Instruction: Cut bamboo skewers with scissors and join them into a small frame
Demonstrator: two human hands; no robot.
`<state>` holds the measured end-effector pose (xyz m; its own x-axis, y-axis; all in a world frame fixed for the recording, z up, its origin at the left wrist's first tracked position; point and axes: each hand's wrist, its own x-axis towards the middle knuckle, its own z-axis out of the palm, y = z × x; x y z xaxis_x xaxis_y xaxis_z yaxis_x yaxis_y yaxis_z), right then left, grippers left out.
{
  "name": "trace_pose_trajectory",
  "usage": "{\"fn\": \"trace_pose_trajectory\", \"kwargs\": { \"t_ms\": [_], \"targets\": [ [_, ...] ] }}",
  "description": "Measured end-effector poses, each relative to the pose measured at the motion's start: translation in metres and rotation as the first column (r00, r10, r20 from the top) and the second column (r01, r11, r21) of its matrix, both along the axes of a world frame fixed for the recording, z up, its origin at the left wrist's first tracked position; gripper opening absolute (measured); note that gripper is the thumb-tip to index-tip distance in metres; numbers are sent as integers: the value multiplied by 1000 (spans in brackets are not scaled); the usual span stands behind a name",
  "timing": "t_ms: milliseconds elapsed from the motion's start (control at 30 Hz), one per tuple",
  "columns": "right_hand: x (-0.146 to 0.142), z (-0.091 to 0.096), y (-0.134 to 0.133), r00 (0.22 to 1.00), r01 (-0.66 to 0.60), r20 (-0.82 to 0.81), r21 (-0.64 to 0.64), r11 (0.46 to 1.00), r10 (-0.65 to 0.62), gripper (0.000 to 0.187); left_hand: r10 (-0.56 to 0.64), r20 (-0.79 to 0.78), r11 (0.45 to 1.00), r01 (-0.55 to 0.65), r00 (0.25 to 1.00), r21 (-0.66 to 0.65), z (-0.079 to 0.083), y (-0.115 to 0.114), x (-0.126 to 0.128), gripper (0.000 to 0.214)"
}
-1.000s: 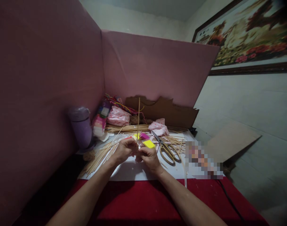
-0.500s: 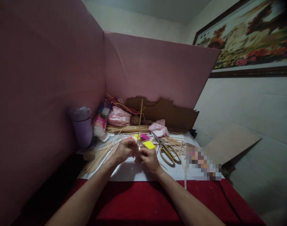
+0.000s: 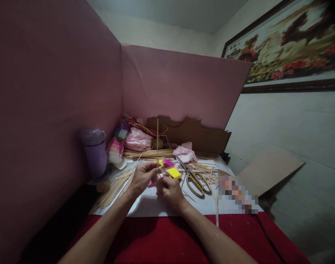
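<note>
My left hand (image 3: pixel 142 177) pinches a thin bamboo stick (image 3: pixel 157 141) that stands upright between both hands. My right hand (image 3: pixel 170 189) is closed just beside it, fingers curled around the stick's lower end and a small clear wrapper; what else it holds is hidden. Both hands hover over a white sheet (image 3: pixel 156 205) on the red tablecloth (image 3: pixel 162 238). Small yellow and pink foam pieces (image 3: pixel 171 171) lie right behind the fingers.
Gold-handled scissors (image 3: pixel 195 178) lie right of my hands. Bundles of bamboo sticks (image 3: pixel 116 185) spread at the left and back. A purple cup (image 3: pixel 96 152), pink cloth bags (image 3: pixel 138 139), a twine ball and brown cardboard (image 3: pixel 195 134) stand along the pink screen (image 3: pixel 181 80).
The stick has tilted from leaning right back to upright and shifted slightly left. My hands stay together, a little lower in view as the camera has moved.
</note>
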<state>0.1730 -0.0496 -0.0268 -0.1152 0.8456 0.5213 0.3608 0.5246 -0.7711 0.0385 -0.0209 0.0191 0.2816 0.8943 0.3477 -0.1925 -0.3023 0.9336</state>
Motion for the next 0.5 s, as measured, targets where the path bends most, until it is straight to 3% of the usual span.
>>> {"fn": "trace_pose_trajectory", "kwargs": {
  "t_ms": [133, 500],
  "targets": [
    [-2, 2, -3, 997, -1, 83, 58, 998, -4, 16, 68, -18, 995, -66, 998, 79, -1, -1, 1, 24],
    [1, -1, -2, 988, -51, 149, 138, 989, 30, 15, -9, 29, 997, 7, 1000, 77, 1, -5, 9, 23]
  ]
}}
